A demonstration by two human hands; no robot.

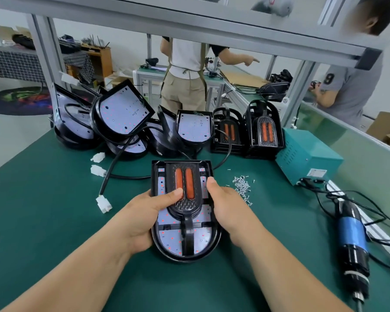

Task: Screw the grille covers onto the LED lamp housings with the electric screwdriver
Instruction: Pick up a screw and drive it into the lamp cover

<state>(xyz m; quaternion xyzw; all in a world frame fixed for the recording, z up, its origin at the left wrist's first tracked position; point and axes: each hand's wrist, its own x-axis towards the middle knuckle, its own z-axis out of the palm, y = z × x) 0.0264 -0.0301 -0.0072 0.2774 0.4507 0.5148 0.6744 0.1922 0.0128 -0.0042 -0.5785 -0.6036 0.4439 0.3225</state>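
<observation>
Head view: left hand (144, 212) and right hand (225, 206) clasp the lamp housing (187, 257) mid-tabletop (54, 199), left thumb pressing the grille cover (186, 208). The electric screwdriver (351, 235) lies well right, nearer the right hand, long axis running toward the person.

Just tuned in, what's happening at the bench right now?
A person grips a lamp housing on the green table with both hands. The left hand presses its thumb on the grille cover laid on it, and the right hand holds its right edge. The electric screwdriver lies untouched at the right, with loose screws heaped beside the housing.
</observation>
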